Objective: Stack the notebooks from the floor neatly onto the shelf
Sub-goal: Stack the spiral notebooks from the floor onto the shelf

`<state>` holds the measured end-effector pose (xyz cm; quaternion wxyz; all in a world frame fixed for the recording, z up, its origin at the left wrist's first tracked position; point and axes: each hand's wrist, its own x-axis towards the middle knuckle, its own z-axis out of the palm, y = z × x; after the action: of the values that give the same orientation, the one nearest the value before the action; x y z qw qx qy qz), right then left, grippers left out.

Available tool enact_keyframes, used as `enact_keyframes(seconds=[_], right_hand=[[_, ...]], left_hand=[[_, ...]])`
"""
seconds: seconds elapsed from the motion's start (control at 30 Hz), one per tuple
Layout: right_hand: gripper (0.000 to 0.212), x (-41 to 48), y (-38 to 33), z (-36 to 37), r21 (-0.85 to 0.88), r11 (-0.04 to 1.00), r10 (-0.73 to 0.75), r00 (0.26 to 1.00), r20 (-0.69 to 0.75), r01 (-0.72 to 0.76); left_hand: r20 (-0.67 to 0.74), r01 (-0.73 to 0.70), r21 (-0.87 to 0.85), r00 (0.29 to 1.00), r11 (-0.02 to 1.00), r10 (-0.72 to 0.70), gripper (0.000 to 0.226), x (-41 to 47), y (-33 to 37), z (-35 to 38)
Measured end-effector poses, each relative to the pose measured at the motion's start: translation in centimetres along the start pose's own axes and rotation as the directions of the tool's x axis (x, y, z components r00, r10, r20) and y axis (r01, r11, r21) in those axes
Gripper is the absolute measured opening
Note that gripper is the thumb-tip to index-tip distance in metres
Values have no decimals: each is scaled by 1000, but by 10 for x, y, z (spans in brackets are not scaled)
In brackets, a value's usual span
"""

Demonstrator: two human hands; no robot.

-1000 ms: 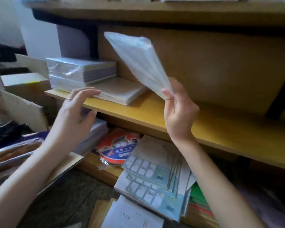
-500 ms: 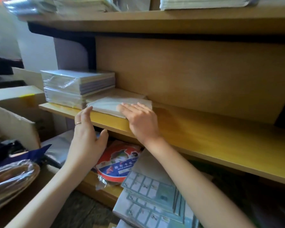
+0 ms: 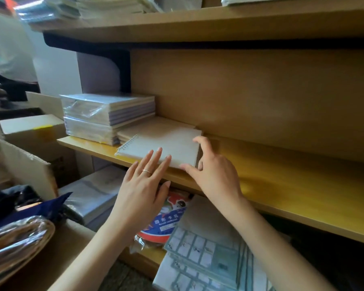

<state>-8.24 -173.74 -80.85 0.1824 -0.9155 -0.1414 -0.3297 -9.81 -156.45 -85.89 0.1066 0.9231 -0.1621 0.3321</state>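
Note:
A pale spiral notebook [image 3: 162,144] lies flat on the yellow wooden shelf [image 3: 282,175], on top of a low pile of tan notebooks [image 3: 156,126]. My left hand [image 3: 144,181] is flat, its fingertips touching the notebook's front edge. My right hand [image 3: 213,171] has its fingers spread around the notebook's right front corner, thumb at the front, index finger along the right side. To the left stands a taller stack of plastic-wrapped notebooks [image 3: 105,114].
The upper shelf [image 3: 198,24] carries more stacked paper goods. Below the shelf lie a round red-and-blue packet [image 3: 166,219], grid-printed sheets [image 3: 206,259] and wrapped stacks [image 3: 93,194]. Cardboard boxes [image 3: 29,131] and a wrapped basket [image 3: 15,242] sit at left. A person stands at far left.
The notebook came down from being held upright in my right hand and now lies flat on the pile. My left hand rose to its front edge; my right hand shifted to its right corner.

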Motion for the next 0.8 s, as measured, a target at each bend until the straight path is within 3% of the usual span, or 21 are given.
enact_keyframes(seconds=[0.1,0.37,0.6,0.8], right_hand=[[57,3,1,-1,13,1000,-25,998,66,24],[27,12,-17,19,-47,997,-58,998,-14,58],[21,46,-25,47,-145,989,-20,1000,8,21],[23,59,-24,61,-152,988,-12,1000,12,14]], left_hand=[[-5,25,-11,1000,1000,-25,58,-2,-2,4],[16,28,11,999,1000,-28,63,-3,-15,5],[58,112,2,992,994,-112,78,19,-25,7],[109,117,3,987,993,-117,76,11,-27,18]])
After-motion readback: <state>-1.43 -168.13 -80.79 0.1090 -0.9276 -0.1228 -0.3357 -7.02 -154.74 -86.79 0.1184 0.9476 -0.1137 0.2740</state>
